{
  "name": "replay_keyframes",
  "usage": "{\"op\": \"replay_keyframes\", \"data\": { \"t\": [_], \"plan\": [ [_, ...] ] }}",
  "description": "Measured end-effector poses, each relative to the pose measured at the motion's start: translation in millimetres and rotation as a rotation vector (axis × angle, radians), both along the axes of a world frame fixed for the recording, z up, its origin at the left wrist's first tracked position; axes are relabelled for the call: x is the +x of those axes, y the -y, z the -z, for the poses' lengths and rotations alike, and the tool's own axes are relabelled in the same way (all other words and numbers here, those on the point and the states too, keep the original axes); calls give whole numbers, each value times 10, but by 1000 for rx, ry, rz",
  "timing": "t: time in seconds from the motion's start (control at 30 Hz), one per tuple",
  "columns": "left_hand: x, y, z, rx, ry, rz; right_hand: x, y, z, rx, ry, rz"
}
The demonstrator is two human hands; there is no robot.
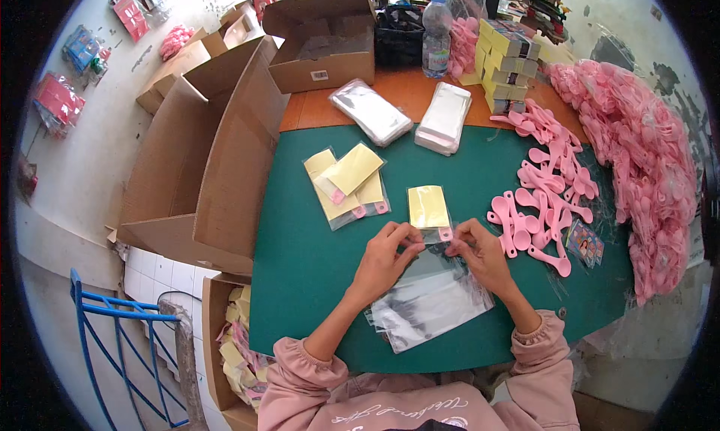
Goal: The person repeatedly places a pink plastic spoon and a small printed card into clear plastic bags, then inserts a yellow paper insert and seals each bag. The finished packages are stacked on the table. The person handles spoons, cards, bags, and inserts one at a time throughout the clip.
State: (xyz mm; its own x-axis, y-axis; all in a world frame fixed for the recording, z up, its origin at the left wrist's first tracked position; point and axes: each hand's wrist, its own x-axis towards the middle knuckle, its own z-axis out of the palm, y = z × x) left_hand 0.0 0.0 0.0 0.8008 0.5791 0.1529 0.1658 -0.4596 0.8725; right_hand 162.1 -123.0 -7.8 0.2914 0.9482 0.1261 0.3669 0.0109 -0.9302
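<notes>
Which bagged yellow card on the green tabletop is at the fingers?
The single bagged card, with its lower edge at the fingers of the left hand and right hand; the others lie in an overlapping pile to its left.

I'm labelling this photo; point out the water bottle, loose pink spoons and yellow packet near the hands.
Water bottle (435, 38), head view: its clear side.
Loose pink spoons (541, 180), head view: a spoon amid the pile.
Yellow packet (428, 207), head view: yellow card.

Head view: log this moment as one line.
Left hand: pinching clear bag, near end | right hand: same | bag contents: yellow card | pink spoons: loose, right side
</notes>
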Motion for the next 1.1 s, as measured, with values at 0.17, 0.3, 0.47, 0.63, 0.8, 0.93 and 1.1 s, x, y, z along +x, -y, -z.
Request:
{"op": "replay_keyframes", "data": {
  "t": [0.17,0.3,0.47,0.63,0.8,0.93,1.1],
  "plan": [
    [33,11,21,-90,44,-31,-24,-33,-36,14,-424,35],
    [26,-7,52,-107,14,-50,25,-56,25,-19,-455,27],
    [35,9,15,-234,-159,-97,-2,-90,49,-117,-483,148],
    [16,-4,118,-219,-115,-159,-57,-133,108,-99,-442,234],
    [21,-9,133,-333,-62,-190,-72,-141,80,-102,-418,252],
    [16,-5,80,-283,-65,-95,-76,-129,49,-126,-320,207],
    [-105,-171,83,-44,38,-136,77,36,-182,-106,240,97]
  ]
}}
